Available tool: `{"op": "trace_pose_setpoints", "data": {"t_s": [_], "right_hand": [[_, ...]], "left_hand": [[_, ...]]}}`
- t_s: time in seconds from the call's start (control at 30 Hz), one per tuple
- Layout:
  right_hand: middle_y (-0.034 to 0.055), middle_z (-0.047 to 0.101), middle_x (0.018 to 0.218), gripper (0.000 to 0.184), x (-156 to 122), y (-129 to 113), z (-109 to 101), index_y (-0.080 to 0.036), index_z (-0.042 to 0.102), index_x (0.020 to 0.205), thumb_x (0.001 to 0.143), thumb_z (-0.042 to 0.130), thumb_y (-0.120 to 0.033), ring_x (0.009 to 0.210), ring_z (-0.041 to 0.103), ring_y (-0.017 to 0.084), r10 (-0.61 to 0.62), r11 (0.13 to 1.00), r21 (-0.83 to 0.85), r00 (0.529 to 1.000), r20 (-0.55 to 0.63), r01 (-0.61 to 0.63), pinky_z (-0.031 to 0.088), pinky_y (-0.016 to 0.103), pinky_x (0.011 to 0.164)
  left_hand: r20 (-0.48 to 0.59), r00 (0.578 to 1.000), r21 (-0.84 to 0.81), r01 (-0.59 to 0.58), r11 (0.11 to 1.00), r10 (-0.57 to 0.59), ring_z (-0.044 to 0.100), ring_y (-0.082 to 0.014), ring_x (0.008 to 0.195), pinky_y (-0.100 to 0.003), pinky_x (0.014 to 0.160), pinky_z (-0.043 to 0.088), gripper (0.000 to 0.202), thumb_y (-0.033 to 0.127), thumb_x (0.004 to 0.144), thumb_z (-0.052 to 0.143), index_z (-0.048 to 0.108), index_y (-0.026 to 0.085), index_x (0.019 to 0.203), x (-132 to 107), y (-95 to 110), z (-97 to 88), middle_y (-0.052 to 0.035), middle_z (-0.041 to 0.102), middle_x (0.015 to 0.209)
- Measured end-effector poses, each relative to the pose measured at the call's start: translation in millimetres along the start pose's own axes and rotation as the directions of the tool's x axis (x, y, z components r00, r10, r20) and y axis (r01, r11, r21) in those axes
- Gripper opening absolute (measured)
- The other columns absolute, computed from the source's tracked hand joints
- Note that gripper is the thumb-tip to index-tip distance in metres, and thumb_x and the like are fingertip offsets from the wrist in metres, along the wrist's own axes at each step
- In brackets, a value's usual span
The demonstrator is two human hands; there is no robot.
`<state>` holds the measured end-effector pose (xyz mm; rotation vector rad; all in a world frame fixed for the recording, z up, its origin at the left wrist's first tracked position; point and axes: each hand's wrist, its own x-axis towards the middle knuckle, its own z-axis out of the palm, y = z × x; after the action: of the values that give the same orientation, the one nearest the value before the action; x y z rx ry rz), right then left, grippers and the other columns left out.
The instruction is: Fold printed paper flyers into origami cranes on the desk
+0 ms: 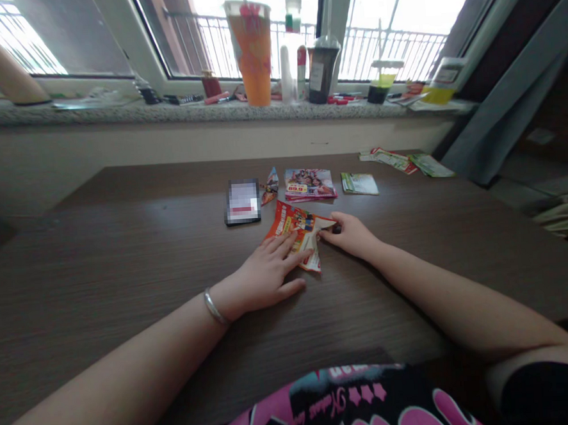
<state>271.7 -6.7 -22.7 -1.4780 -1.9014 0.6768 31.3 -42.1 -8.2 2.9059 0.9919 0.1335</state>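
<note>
A red and white printed paper, partly folded, lies on the brown wooden table. My left hand rests flat on its near left part with fingers stretched out, pressing it down. My right hand is at the paper's right edge, fingers curled and pinching a fold. A silver bangle is on my left wrist.
Behind the paper lie a dark phone, a small folded paper piece, a stack of printed leaflets, a green card and more leaflets at the far right. Drink cups and bottles stand on the windowsill.
</note>
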Motion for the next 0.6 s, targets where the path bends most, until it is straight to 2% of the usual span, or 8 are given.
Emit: {"op": "trace_pose_setpoints", "data": {"t_s": [0.13, 0.23, 0.47, 0.6], "right_hand": [[0.0027, 0.066, 0.08, 0.02, -1, -1, 1, -0.018, 0.063, 0.087, 0.076, 0.064, -0.035, 0.068, 0.056, 0.016, -0.03, 0.999, -0.018, 1.0, 0.003, 0.03, 0.043, 0.028, 0.064], [0.0016, 0.064, 0.077, 0.019, -4, -5, 1, -0.018, 0.061, 0.085, 0.076, 0.064, -0.034, 0.065, 0.054, 0.015, -0.043, 0.998, -0.049, 0.999, -0.002, 0.043, 0.041, 0.027, 0.06], [-0.0011, 0.06, 0.068, 0.017, -6, -6, 0, -0.018, 0.059, 0.082, 0.076, 0.063, -0.034, 0.062, 0.052, 0.014, -0.041, 0.997, -0.059, 0.999, -0.008, 0.04, 0.04, 0.026, 0.058], [-0.0009, 0.061, 0.069, 0.016, -6, -6, 0, -0.018, 0.06, 0.084, 0.075, 0.064, -0.031, 0.063, 0.053, 0.013, -0.066, 0.997, -0.046, 0.998, -0.004, 0.066, 0.041, 0.026, 0.059]], "left_hand": [[-0.037, 0.997, 0.006, 0.071, 0.997, -0.071, 0.027, -0.0283, 0.142, -0.042, 0.115, 0.026, 0.062, 0.05, 0.091, 0.045, 0.04, 0.016, 0.143, 2, 0, -1.0, -0.0132, 0.034, 0.152], [-0.06, 0.989, 0.03, 0.136, 0.99, -0.134, 0.032, -0.0262, 0.14, -0.039, 0.116, 0.026, 0.062, 0.049, 0.092, 0.042, 0.041, 0.011, 0.142, 5, 1, -0.4, -0.0135, 0.038, 0.15], [-0.099, 0.972, 0.084, 0.223, 0.971, -0.214, 0.035, -0.0315, 0.138, -0.052, 0.114, 0.024, 0.064, 0.052, 0.091, 0.042, 0.044, 0.011, 0.139, 5, -3, 5.7, -0.0172, 0.04, 0.147], [-0.148, 0.963, 0.017, 0.23, 0.973, -0.225, 0.037, -0.0326, 0.136, -0.051, 0.112, 0.029, 0.07, 0.051, 0.089, 0.046, 0.035, 0.009, 0.143, 3, -6, 9.1, -0.0199, 0.041, 0.146]]}}
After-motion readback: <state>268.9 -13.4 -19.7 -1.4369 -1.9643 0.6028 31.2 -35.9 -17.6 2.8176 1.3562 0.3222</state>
